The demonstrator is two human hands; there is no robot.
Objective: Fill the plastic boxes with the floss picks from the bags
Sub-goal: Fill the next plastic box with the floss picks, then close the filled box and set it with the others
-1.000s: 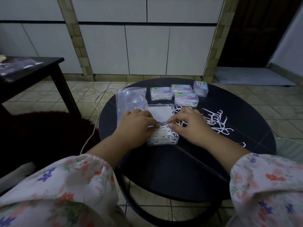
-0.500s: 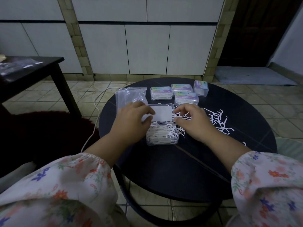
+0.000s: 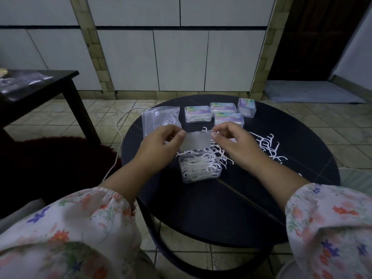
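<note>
A clear plastic box [image 3: 201, 171] full of white floss picks sits open near the middle of the round black table [image 3: 231, 208]. Its hinged lid [image 3: 196, 142] stands tilted up. My left hand [image 3: 161, 147] pinches the lid's left end and my right hand [image 3: 233, 143] pinches its right end. Loose floss picks [image 3: 267, 147] lie scattered on the table to the right of my right hand. A clear plastic bag [image 3: 159, 119] lies flat behind my left hand.
Several closed filled boxes [image 3: 198, 113] with coloured labels stand at the table's far side. A white cable [image 3: 118, 135] runs over the tiled floor on the left. A dark side table [image 3: 40, 87] stands further left, and a dark red rug [image 3: 50, 162] lies below it.
Both hands left the picks in the box, moved up to the lid's ends and raised it from lying flat open to tilted up over the box.
</note>
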